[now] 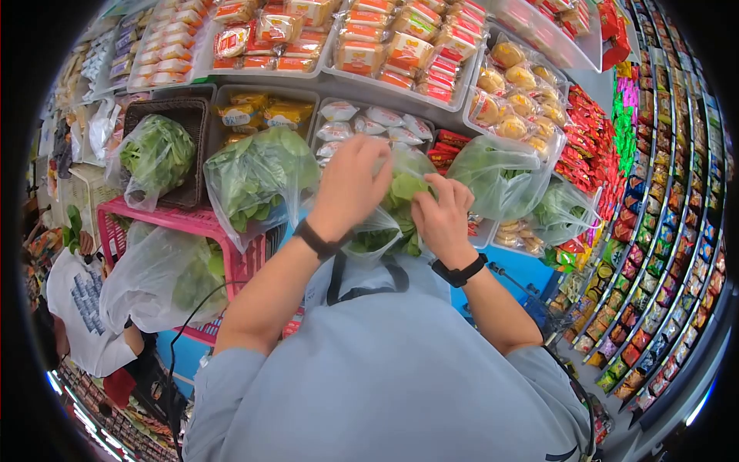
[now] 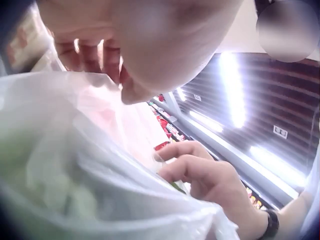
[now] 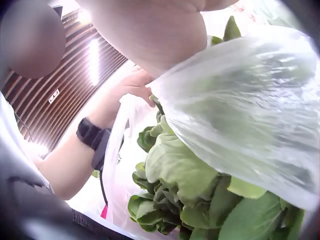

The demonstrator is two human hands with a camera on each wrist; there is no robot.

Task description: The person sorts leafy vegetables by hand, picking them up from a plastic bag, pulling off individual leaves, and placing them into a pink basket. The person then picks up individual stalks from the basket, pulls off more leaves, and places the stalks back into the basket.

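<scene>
A clear plastic bag [image 1: 406,189] of leafy greens [image 3: 180,167] is between both hands, close to the body. My left hand [image 1: 352,181] is at its upper left edge, with curled fingers and thumb at the film. On the right edge, my right hand [image 1: 444,212] pinches the plastic with bent fingers. The left wrist view shows the right hand [image 2: 210,175] at the bag's edge, opposite the left thumb. In the right wrist view, the bag's mouth gapes beside the left hand [image 3: 135,82], and green leaves show there.
More bagged greens stand left [image 1: 258,177] and right [image 1: 493,173]. A pink crate [image 1: 154,219] holds a dark basket [image 1: 192,123] and another bag. Trays of packaged buns [image 1: 408,50] lie behind, snack shelves [image 1: 670,231] curve along the right, and another person [image 1: 92,308] is at left.
</scene>
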